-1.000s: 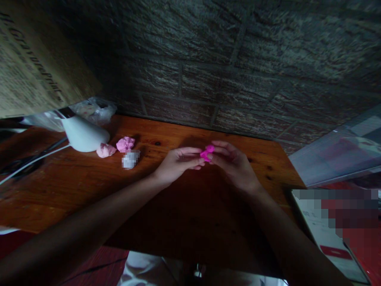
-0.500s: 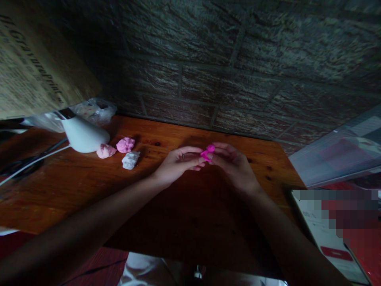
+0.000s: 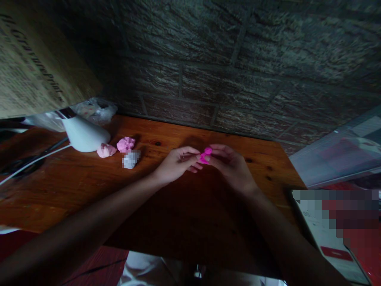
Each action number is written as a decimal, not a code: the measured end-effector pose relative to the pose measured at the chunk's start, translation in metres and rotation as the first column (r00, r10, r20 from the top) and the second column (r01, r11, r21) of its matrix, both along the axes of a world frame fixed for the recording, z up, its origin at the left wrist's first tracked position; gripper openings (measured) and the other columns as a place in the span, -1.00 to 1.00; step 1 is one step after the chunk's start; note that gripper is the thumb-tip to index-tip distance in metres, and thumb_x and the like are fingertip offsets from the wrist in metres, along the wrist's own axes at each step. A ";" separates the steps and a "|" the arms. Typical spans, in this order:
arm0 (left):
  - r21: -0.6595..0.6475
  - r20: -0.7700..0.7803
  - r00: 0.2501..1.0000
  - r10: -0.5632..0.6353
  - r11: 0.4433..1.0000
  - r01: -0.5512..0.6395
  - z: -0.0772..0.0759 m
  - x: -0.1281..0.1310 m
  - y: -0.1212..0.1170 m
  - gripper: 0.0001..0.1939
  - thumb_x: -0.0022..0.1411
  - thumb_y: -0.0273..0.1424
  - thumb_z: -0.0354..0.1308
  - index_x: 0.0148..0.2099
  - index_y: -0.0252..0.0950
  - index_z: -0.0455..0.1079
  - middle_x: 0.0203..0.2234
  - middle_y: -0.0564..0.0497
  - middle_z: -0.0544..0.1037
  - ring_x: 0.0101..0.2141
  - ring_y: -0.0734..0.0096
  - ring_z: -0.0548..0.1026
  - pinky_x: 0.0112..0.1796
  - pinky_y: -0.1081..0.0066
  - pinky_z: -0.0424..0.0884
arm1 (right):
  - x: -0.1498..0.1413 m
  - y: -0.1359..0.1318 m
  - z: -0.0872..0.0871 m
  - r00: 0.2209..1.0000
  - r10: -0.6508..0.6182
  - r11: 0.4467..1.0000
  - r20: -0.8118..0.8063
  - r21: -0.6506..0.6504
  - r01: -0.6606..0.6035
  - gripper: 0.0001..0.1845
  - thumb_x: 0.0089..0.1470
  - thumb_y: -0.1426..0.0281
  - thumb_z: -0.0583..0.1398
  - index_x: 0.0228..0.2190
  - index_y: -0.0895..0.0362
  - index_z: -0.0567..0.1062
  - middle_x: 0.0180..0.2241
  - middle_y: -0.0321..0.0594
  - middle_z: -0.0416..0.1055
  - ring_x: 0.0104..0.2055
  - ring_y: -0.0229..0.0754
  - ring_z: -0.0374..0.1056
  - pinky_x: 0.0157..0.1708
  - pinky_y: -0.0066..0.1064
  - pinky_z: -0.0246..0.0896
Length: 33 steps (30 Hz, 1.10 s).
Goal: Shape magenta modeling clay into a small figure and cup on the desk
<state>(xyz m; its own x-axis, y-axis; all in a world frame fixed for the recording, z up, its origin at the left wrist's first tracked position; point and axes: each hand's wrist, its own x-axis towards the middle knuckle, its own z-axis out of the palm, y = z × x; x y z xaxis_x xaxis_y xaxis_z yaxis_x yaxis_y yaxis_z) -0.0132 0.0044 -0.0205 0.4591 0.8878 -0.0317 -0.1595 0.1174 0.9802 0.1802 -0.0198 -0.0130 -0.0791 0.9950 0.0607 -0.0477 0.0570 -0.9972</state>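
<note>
While it was held over the wooden table (image 3: pixel 98 178), a small bright-pink piece (image 3: pixel 204 157) was pinched from both sides, its left side by the thumb and fingers of the left hand (image 3: pixel 174 165), its right by those of the right hand (image 3: pixel 235 167). A rounded knob (image 3: pixel 208 151) could be seen at its top, so shaping was judged partly done; whether it was finished could not be told. To the left, near a white stand (image 3: pixel 86 137), a salmon lump (image 3: pixel 106 150), a pink lump (image 3: pixel 125 144) and a pixelated whitish lump (image 3: pixel 130 160) were seen, rough and apparently not yet worked.
</note>
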 end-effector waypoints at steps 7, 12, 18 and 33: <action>0.013 0.013 1.000 0.018 1.000 -0.019 -0.003 0.001 0.001 -0.76 0.21 -0.34 0.37 -0.16 -0.37 0.44 -0.36 -0.02 0.65 -0.37 0.42 0.64 -0.33 0.43 0.55 | 0.000 0.001 0.000 0.999 -0.007 0.999 0.038 0.035 0.006 -0.55 -0.09 0.23 0.48 -0.14 0.05 0.56 -0.14 -0.18 0.64 -0.04 -0.06 0.57 0.06 -0.14 0.45; 0.009 0.009 1.000 0.018 1.000 -0.018 -0.004 0.000 0.002 -0.78 0.20 -0.37 0.37 -0.18 -0.37 0.46 -0.35 -0.04 0.66 -0.37 0.41 0.64 -0.32 0.43 0.55 | -0.001 0.001 -0.001 0.998 -0.005 0.999 0.061 0.038 0.003 -0.56 -0.07 0.22 0.47 -0.14 0.04 0.55 -0.13 -0.18 0.64 -0.02 -0.05 0.56 0.07 -0.13 0.46; -0.026 -0.008 1.000 0.029 0.999 -0.029 -0.001 0.000 0.000 -0.73 0.15 -0.33 0.41 -0.18 -0.37 0.48 -0.34 -0.05 0.67 -0.35 0.39 0.64 -0.30 0.41 0.54 | -0.002 0.000 -0.002 0.998 -0.006 0.999 0.062 0.046 0.003 -0.57 -0.05 0.23 0.47 -0.14 0.05 0.55 -0.13 -0.19 0.64 -0.03 -0.07 0.56 0.05 -0.16 0.47; -0.052 -0.028 0.999 0.021 0.998 -0.022 0.003 0.000 -0.002 -0.73 0.19 -0.26 0.37 -0.19 -0.36 0.52 -0.28 -0.07 0.65 -0.30 0.37 0.63 -0.29 0.41 0.52 | -0.002 0.000 -0.001 0.993 -0.027 0.997 0.111 0.077 0.019 -0.59 -0.04 0.23 0.46 -0.15 0.05 0.55 -0.11 -0.17 0.63 0.01 -0.07 0.54 0.08 -0.16 0.45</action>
<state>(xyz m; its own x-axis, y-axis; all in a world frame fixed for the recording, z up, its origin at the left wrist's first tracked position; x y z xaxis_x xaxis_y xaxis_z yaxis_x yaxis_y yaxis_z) -0.0136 0.0025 -0.0178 0.4382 0.8943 -0.0906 -0.1357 0.1655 0.9768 0.1786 -0.0196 -0.0144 -0.0666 0.9896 0.1278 0.0664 0.1322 -0.9890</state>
